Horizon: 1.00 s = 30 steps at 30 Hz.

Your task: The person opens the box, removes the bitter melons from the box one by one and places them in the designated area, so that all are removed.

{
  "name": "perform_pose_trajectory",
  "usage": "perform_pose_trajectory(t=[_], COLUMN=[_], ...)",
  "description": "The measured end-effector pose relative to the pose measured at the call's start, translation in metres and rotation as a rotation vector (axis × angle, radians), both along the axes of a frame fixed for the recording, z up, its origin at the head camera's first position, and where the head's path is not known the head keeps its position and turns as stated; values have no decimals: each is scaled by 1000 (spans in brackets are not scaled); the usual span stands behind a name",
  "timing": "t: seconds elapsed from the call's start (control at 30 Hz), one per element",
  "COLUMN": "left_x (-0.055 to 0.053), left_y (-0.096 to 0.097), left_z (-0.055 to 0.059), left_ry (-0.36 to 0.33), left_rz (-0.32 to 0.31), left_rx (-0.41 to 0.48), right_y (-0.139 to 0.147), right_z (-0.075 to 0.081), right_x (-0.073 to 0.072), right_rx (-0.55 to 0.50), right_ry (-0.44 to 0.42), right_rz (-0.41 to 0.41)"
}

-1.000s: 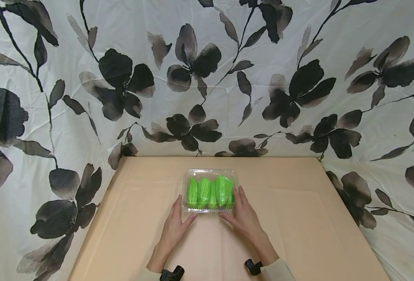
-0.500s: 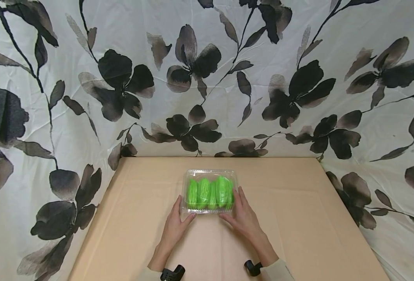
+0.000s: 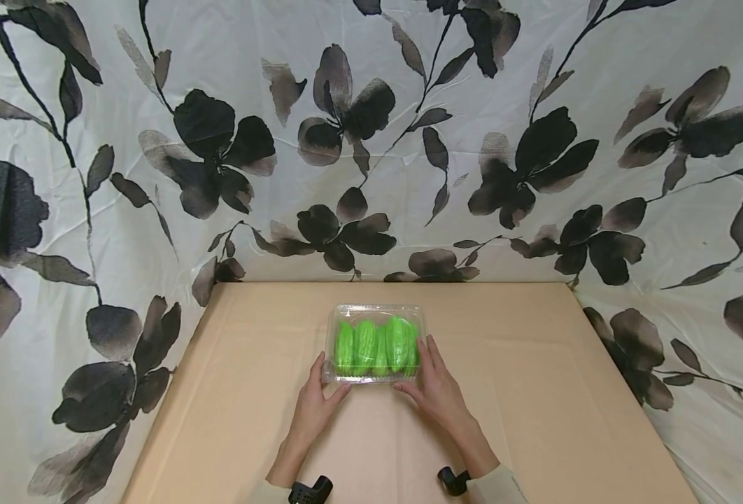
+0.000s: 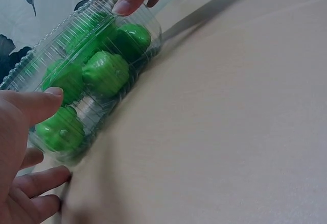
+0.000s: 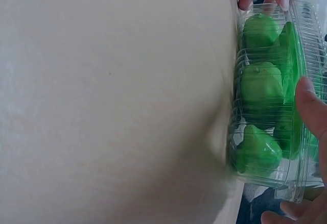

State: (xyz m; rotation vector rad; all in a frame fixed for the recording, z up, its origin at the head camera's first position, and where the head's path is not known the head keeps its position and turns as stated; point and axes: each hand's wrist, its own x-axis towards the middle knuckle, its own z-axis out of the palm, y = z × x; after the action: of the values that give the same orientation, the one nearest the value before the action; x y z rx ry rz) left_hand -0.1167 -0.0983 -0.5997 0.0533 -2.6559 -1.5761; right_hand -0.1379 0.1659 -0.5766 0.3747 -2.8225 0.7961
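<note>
A clear plastic clamshell box (image 3: 375, 309) sits towards the far side of the table, between the two hands. Inside it lie several bright green, ridged, elongated vegetables (image 3: 365, 346), whose exact kind I cannot tell. My left hand (image 3: 313, 402) grips the box's left end, its thumb (image 4: 43, 104) on the front face and fingers round the corner. At the opposite end my right hand (image 3: 437, 395) holds the box likewise, the thumb (image 5: 309, 101) against the front rim and the fingers along the side. The lid looks closed. The fingers behind the box are partly hidden.
The table has a tan cover (image 3: 245, 336). Behind and beside it hangs a white cloth (image 3: 422, 231) printed with dark flowers. Dark bands with camera-like devices (image 3: 310, 490) sit on both wrists, below pale sleeves (image 3: 497, 484).
The box's near left corner has shifted very slightly left. Both hands keep their places at its ends, and the view has drifted a little.
</note>
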Motion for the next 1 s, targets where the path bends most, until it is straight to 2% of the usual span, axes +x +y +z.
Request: perform_pose_trajectory(t=[0.27, 0.47, 0.67, 1.0], left_x=[-1, -1, -1, -3], left_y=[-1, -1, 1, 3], left_z=[0, -1, 0, 2], left_ry=[-14, -16, -33, -35], left_rz=[7, 14, 46, 75], left_rx=[-20, -16, -7, 8], right_y=[-2, -2, -2, 0], right_z=[3, 3, -3, -8], right_x=[0, 1, -1, -1], right_rx=[-23, -23, 10, 64], right_ry=[-40, -27, 35, 217], right_rz=[-8, -13, -10, 61])
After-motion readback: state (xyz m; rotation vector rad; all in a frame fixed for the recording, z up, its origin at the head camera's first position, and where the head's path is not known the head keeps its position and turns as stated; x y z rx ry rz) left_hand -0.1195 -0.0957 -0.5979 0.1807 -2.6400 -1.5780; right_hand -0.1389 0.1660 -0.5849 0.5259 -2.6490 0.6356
